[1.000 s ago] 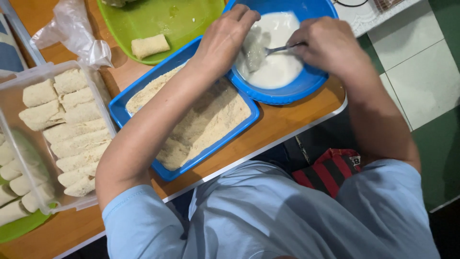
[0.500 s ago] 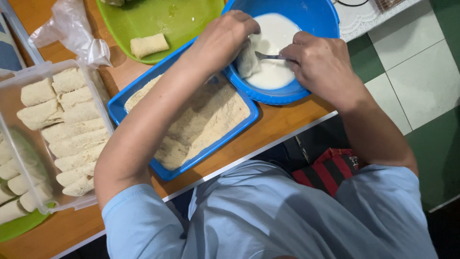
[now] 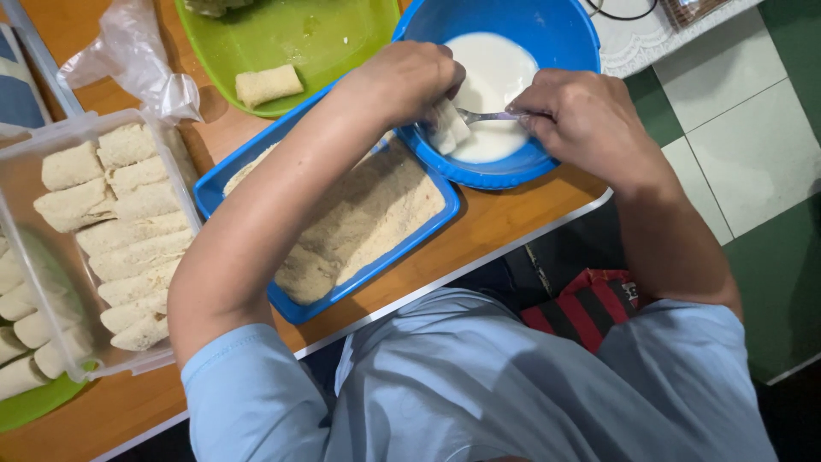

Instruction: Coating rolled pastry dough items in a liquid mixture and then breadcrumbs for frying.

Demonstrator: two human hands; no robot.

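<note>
My left hand point(image 3: 409, 79) holds a pale batter-coated roll point(image 3: 447, 127) at the near rim of a blue bowl point(image 3: 547, 30) filled with white liquid. My right hand point(image 3: 586, 115) grips a metal fork point(image 3: 483, 115) whose tip touches the roll. Just beside the bowl lies a blue rectangular tray point(image 3: 402, 248) of breadcrumbs, under my left forearm.
A clear plastic box point(image 3: 34, 282) with several breaded rolls stands at the left. A green plate point(image 3: 342, 34) behind the tray carries one plain roll point(image 3: 268, 85). A crumpled plastic bag point(image 3: 128, 60) lies at the back left. Green and white floor tiles are at the right.
Both hands have drawn the roll from the middle of the liquid toward the bowl's near edge. The view has shifted slightly.
</note>
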